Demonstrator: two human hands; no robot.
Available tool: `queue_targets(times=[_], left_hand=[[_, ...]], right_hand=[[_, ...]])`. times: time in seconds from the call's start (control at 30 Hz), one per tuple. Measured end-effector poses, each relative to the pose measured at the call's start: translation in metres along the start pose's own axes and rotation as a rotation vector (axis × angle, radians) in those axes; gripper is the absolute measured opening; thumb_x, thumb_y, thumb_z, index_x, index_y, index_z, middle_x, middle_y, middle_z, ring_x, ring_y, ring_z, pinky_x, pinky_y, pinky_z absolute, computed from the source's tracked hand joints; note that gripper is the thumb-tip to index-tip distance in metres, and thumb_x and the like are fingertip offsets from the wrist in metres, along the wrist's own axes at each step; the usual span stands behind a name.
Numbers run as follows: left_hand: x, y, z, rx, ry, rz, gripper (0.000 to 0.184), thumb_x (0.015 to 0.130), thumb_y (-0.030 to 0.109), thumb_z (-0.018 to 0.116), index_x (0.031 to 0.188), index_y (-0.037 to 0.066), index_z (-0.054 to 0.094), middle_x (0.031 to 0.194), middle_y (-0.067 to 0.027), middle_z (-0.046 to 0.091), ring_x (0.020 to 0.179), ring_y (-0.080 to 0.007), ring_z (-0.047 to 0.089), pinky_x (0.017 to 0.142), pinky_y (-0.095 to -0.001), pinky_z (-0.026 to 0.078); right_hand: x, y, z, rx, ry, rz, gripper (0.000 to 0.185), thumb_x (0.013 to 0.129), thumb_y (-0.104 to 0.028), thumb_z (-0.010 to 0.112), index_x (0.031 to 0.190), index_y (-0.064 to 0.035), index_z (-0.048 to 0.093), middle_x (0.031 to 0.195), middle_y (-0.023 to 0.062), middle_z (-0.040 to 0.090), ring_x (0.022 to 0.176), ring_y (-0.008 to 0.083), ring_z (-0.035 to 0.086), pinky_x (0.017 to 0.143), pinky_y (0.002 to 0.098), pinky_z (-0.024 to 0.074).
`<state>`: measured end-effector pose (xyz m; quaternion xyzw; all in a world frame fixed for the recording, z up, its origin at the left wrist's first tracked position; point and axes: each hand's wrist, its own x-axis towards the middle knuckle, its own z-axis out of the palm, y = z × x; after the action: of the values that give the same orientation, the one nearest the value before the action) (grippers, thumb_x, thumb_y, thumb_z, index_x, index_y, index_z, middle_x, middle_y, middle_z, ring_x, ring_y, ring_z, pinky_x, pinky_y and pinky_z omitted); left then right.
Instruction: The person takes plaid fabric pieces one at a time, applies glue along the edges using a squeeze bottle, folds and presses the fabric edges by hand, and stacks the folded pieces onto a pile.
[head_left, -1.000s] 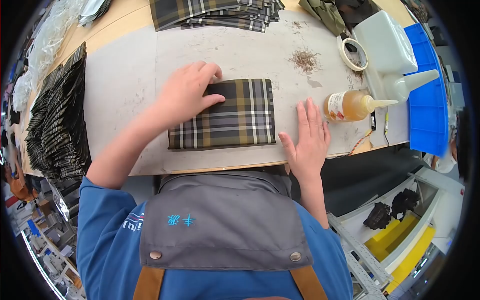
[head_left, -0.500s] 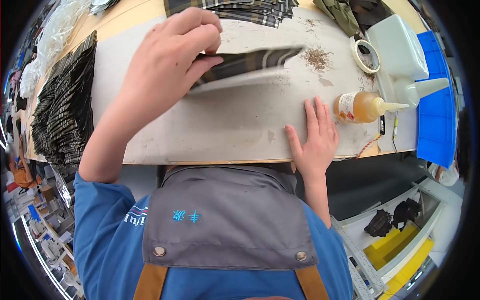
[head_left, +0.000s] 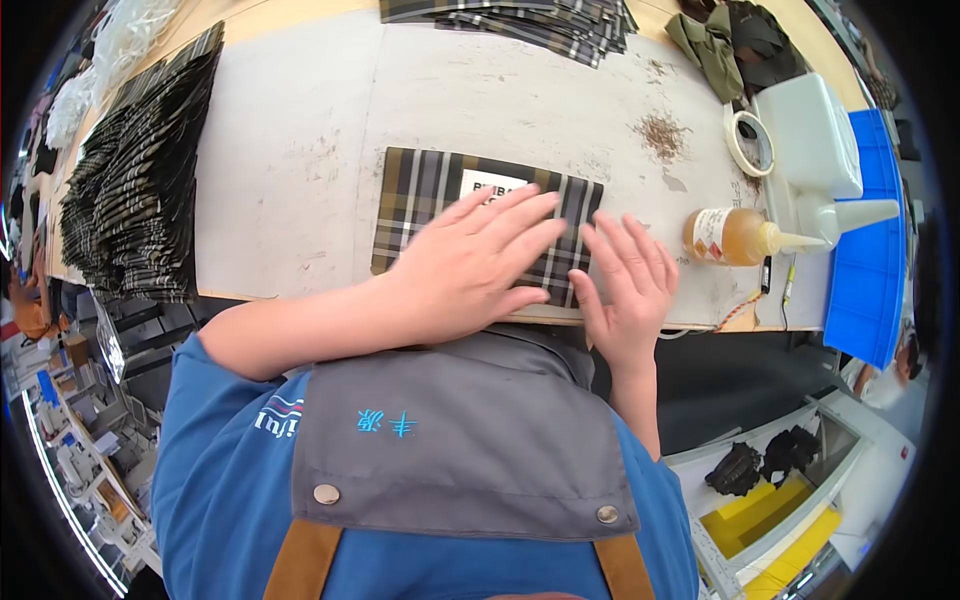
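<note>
A dark plaid fabric piece (head_left: 415,195) in black, olive and white lies flat near the table's front edge. A white label (head_left: 480,181) with black lettering sits on its upper middle, partly covered by fingers. My left hand (head_left: 470,260) rests palm down across the cloth, fingers stretched out and pointing right. At the cloth's right edge, my right hand (head_left: 633,285) lies palm down on the tabletop with its fingers spread, the thumb close to the fabric. Neither hand grips anything.
A tall stack of plaid pieces (head_left: 145,180) stands at the left, with more plaid pieces (head_left: 540,25) at the back. To the right are an amber liquid bottle (head_left: 725,237), a tape roll (head_left: 749,143), a white container (head_left: 815,130) and a blue bin (head_left: 868,250).
The plaid piece, lifted and held in my left hand before, now lies flat with its label facing up. My left hand has let go and come down onto it. My right hand stays nearly in place.
</note>
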<state>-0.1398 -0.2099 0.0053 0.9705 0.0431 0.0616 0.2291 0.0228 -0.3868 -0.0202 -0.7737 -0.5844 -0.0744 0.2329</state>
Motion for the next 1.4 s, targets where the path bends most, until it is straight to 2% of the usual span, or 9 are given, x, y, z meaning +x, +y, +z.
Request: queue_targets(times=[0.27,0.53,0.63,0.77,0.9,1.17,1.27,1.33,1.4], left_hand=[[0.016,-0.017,0.046,0.083,0.038,-0.050,0.083,0.097,0.059,0.053,0.159,0.008,0.031,0.165,-0.0130,0.030,0.154,-0.0277,0.024,0.125,-0.0487,0.016],[-0.031,-0.049,0.018,0.243,0.058,-0.410,0.088,0.095,0.056,0.057,0.160,0.006,0.025,0.166,-0.0118,0.026,0.155,-0.0263,0.021,0.126,-0.0473,0.014],[-0.040,-0.051,0.015,0.274,0.077,-0.398,0.088,0.094,0.054,0.060,0.159,0.004,0.027,0.166,-0.0146,0.027,0.155,-0.0289,0.022,0.125,-0.0493,0.015],[-0.040,-0.055,0.017,0.155,0.102,-0.406,0.091,0.091,0.055,0.063,0.158,0.003,0.028,0.165,-0.0196,0.026,0.154,-0.0333,0.024,0.123,-0.0532,0.020],[-0.047,-0.057,0.013,0.156,0.105,-0.418,0.090,0.095,0.061,0.052,0.158,0.001,0.027,0.165,-0.0190,0.027,0.154,-0.0318,0.023,0.123,-0.0535,0.018],[-0.048,-0.062,0.001,0.251,0.108,-0.485,0.086,0.099,0.058,0.049,0.158,0.000,0.026,0.166,-0.0186,0.022,0.155,-0.0310,0.020,0.123,-0.0533,0.019],[-0.026,-0.057,-0.017,0.218,0.189,-0.408,0.080,0.096,0.047,0.060,0.155,0.001,0.031,0.158,-0.0189,0.037,0.147,-0.0319,0.036,0.119,-0.0505,0.028],[-0.004,-0.060,-0.032,0.046,0.033,-0.298,0.064,0.091,0.033,0.070,0.142,0.003,0.046,0.134,-0.0160,0.057,0.127,-0.0317,0.055,0.110,-0.0490,0.038],[0.020,-0.068,-0.037,0.085,-0.077,-0.273,0.053,0.089,0.028,0.072,0.131,0.002,0.053,0.124,-0.0155,0.060,0.117,-0.0322,0.059,0.103,-0.0490,0.043]], right_hand=[[0.005,0.000,0.015,0.011,-0.094,0.035,0.034,0.089,-0.024,0.073,0.123,-0.0153,0.072,0.133,-0.0009,0.067,0.127,0.0204,0.058,0.107,0.0378,0.0358],[0.006,-0.001,0.016,0.016,-0.088,0.048,0.033,0.088,-0.025,0.074,0.119,-0.0148,0.074,0.131,-0.0007,0.069,0.125,0.0214,0.059,0.107,0.0384,0.0356],[0.014,-0.011,0.014,-0.026,-0.098,0.033,0.045,0.087,-0.033,0.075,0.127,-0.0142,0.069,0.138,0.0014,0.064,0.131,0.0248,0.055,0.108,0.0417,0.0344],[0.054,-0.058,0.027,0.061,-0.311,-0.069,0.082,0.086,-0.055,0.070,0.152,-0.0149,0.044,0.162,0.0087,0.038,0.147,0.0292,0.037,0.117,0.0492,0.0279],[0.057,-0.054,0.036,-0.013,-0.499,0.147,0.088,0.087,-0.054,0.067,0.157,-0.0113,0.036,0.164,0.0111,0.032,0.152,0.0277,0.029,0.121,0.0511,0.0202],[0.024,0.005,0.026,-0.232,-0.402,0.342,0.088,0.098,-0.066,0.042,0.161,-0.0067,0.024,0.168,0.0115,0.023,0.155,0.0289,0.021,0.122,0.0534,0.0133],[0.022,0.005,0.024,-0.305,-0.304,0.323,0.086,0.099,-0.068,0.037,0.160,-0.0069,0.028,0.167,0.0117,0.026,0.155,0.0298,0.022,0.122,0.0529,0.0138],[0.031,-0.006,0.009,-0.203,-0.496,0.173,0.084,0.099,-0.068,0.038,0.157,-0.0066,0.033,0.166,0.0121,0.029,0.154,0.0312,0.024,0.122,0.0526,0.0154],[0.028,0.003,0.013,-0.143,-0.426,0.223,0.083,0.099,-0.067,0.039,0.156,-0.0065,0.035,0.165,0.0120,0.031,0.154,0.0315,0.025,0.122,0.0521,0.0164]])
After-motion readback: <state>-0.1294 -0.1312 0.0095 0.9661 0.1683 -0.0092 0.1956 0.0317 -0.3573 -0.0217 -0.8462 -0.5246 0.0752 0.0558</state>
